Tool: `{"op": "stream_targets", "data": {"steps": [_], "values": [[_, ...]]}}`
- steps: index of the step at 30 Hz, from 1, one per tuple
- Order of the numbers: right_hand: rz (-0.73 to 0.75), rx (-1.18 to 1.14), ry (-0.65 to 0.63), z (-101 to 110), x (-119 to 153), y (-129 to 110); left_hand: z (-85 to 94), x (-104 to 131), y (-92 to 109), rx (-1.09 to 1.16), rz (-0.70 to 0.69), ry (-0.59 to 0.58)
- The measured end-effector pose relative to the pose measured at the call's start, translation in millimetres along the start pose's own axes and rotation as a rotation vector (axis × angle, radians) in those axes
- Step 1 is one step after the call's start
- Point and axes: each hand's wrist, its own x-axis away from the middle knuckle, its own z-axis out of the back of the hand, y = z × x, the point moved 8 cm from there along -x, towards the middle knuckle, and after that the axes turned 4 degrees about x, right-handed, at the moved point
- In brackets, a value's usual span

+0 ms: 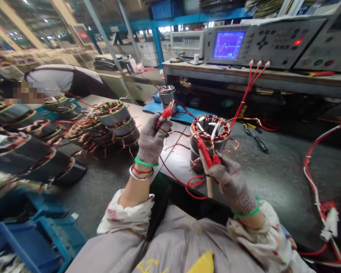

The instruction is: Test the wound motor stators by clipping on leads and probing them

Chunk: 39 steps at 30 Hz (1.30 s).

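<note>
My left hand (153, 140), in a grey knitted glove, is raised and closed around a red test clip (167, 111), with copper wire ends at its tip. My gloved right hand (230, 176) grips a red-handled clip (205, 152) at the near rim of a motor stator (194, 146). Copper windings and white sleeves crown this upright stator, and loose leads stick out from its sides. A pale strip (209, 185) hangs below the right fingers; what it belongs to is unclear. Thin red wire (184, 184) loops between the hands at the bench edge.
Stacked stators (113, 121) fill the left side, above blue bins (22, 242). Another stator (167, 98) stands on a blue mat. Pliers (255, 138) lie right. A tester (230, 43) on the shelf shows a waveform; red leads (246, 91) run down from it.
</note>
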Motion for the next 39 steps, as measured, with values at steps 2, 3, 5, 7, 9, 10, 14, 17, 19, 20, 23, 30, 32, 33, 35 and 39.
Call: {"op": "stream_targets", "data": {"steps": [2, 3, 5, 7, 9, 10, 14, 17, 19, 20, 23, 30, 32, 33, 35, 39], "values": [[0.110, 0.210, 0.087, 27.1, 10.1, -9.1, 1.0, -0.8, 2.5, 0.031, 0.029, -0.014], [0.173, 0.366, 0.193, 44.0, 13.7, -16.1, 0.9, -1.1, 3.2, 0.041, 0.053, -0.027], [0.259, 0.651, 0.419, 73.0, 13.3, -29.8, 0.3, -1.4, 3.9, 0.071, 0.108, -0.047], [0.296, 0.823, 0.564, 90.8, -2.1, -37.3, -0.7, -1.3, 4.4, 0.121, 0.148, -0.045], [0.300, 0.860, 0.607, 101.8, -28.5, -36.7, -1.5, -0.9, 4.0, 0.171, 0.177, -0.019], [0.286, 0.849, 0.630, 107.5, -41.4, -34.3, -2.2, -0.6, 3.2, 0.184, 0.192, -0.008], [0.198, 0.717, 0.705, 125.9, -71.7, -19.7, -4.3, 1.1, -1.8, 0.208, 0.252, 0.011], [0.217, 0.677, 0.701, 127.7, -75.0, -15.2, -4.1, 1.9, -3.0, 0.223, 0.284, 0.015], [0.234, 0.656, 0.700, 128.4, -74.3, -13.3, -3.5, 2.6, -2.7, 0.230, 0.300, 0.022], [0.239, 0.647, 0.699, 129.0, -74.3, -12.3, -3.1, 3.0, -2.6, 0.232, 0.306, 0.026], [0.246, 0.618, 0.707, 132.0, -76.4, -8.3, -2.3, 3.3, -3.5, 0.240, 0.315, 0.030], [0.248, 0.600, 0.724, 135.8, -75.7, -3.6, -2.6, 1.1, -8.5, 0.240, 0.297, 0.001], [0.260, 0.611, 0.737, 135.0, -73.1, -4.7, -3.2, 1.8, -8.7, 0.252, 0.302, 0.005], [0.271, 0.617, 0.741, 134.6, -73.0, -5.3, -3.4, 2.2, -8.6, 0.254, 0.304, 0.009], [0.290, 0.629, 0.757, 136.0, -76.4, -7.1, -4.1, 2.4, -7.9, 0.255, 0.305, 0.012], [0.193, 0.515, 0.721, 145.5, -95.0, -6.9, -6.6, 0.0, -5.0, 0.250, 0.286, -0.003]]}}
